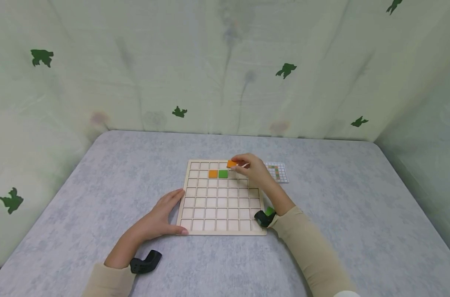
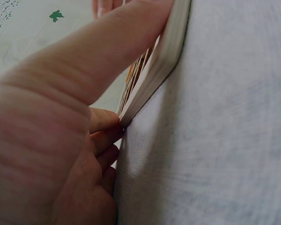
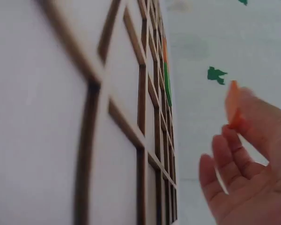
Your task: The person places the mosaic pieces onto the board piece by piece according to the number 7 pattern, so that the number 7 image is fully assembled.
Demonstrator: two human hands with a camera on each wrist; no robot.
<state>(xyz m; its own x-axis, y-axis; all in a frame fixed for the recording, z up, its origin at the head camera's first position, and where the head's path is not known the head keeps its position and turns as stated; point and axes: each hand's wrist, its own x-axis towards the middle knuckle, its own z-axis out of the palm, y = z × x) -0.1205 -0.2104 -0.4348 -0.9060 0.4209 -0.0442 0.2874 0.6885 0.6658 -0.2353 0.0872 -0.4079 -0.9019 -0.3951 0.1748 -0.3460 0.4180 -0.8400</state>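
My right hand (image 1: 255,170) pinches a small square orange tile (image 1: 231,164) between thumb and fingertips. It holds the tile over the far rows of a pale wooden grid board (image 1: 211,202). In the right wrist view the pinched tile shows edge-on, apart from the board's surface. Side by side in the grid's second row lie an orange tile (image 1: 213,174) and a green tile (image 1: 223,174). At the board's near left corner rests my left hand (image 1: 159,218), fingers extended against the left edge and thumb on the near edge.
A small printed card (image 1: 281,175) with a coloured grid pattern lies right of the board, partly behind my right hand. Something green (image 1: 270,211) shows beside the black device (image 1: 264,218) on my right wrist. Pale cloth walls (image 1: 210,62) rise behind the grey table (image 1: 340,206).
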